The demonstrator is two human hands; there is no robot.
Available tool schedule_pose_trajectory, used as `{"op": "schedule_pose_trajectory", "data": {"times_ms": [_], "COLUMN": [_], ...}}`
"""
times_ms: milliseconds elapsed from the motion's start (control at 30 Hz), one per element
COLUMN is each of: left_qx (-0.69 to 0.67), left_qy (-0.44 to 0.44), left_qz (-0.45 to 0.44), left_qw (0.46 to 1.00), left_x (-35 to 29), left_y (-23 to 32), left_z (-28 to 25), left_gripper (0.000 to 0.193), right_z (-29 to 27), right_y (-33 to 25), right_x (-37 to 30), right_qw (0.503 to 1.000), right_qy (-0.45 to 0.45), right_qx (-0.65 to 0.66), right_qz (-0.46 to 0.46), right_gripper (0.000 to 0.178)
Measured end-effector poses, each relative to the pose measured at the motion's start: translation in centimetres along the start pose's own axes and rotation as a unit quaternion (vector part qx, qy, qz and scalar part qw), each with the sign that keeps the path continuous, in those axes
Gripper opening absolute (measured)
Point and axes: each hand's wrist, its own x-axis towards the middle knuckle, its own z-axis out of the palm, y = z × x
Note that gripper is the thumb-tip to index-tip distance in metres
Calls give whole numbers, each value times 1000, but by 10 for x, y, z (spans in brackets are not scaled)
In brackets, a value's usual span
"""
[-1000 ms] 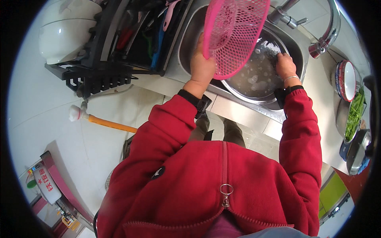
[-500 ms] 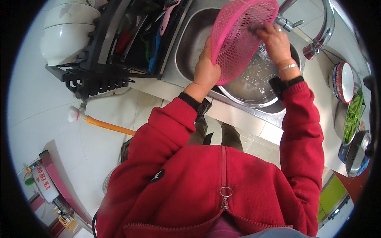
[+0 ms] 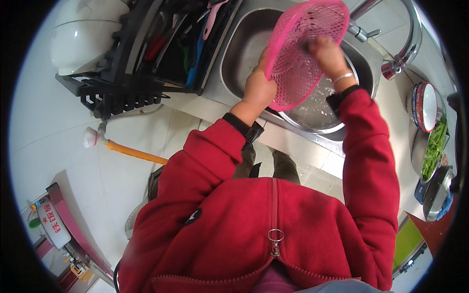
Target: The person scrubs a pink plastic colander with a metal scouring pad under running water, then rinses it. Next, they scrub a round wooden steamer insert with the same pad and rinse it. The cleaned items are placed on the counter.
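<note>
Over the sink [image 3: 238, 58], a pink mesh basket [image 3: 292, 66] is held tilted on its side. My left hand [image 3: 260, 89] is closed on its near left rim. Inside the basket, my right hand [image 3: 328, 56] is closed around a small dark scrubber [image 3: 308, 45], pressed close to the mesh; motion blurs both the hand and the scrubber. Below the basket, a round metal basin [image 3: 317, 115] with water in it sits in the right part of the sink.
A chrome faucet [image 3: 408, 49] curves at the sink's right. Stacked bowls [image 3: 425, 107] and leafy greens [image 3: 435, 149] are on the right counter. To the left stand a black rack [image 3: 124, 88] with utensils and white bowls [image 3: 80, 46]. An orange hose [image 3: 134, 151] runs lower left.
My right hand has shifted slightly left and down inside the basket with the scrubber. The basket and my left hand have moved a little to the right in the view.
</note>
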Motion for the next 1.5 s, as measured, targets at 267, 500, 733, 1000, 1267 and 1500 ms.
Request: {"op": "schedule_pose_trajectory", "data": {"times_ms": [267, 500, 733, 1000, 1267, 1500], "left_qx": [-54, -52, -23, 125, 125, 28], "left_qy": [-13, 37, 18, -12, 61, 92], "left_qz": [-64, -103, -69, 69, -49, -63], "left_qw": [996, 993, 997, 990, 989, 993], "left_x": [-7, -5, -4, 0, 24, 21], "left_y": [-2, -18, -12, 2, -18, -43], "left_z": [0, -5, -6, 24, 2, -3], "left_gripper": [66, 59, 64, 64, 58, 31], "right_z": [22, 15, -15, -21, -14, 44], "right_y": [-19, -81, -4, -44, -22, -11], "right_x": [-7, -47, -80, -58, -80, -111], "right_qw": [993, 941, 835, 812, 914, 892], "right_qy": [-4, -230, -193, -175, -378, -425], "right_qx": [50, 239, 497, 539, 136, 115], "right_qz": [110, 64, 134, 137, 57, 98], "right_gripper": [17, 27, 36, 35, 32, 30]}}
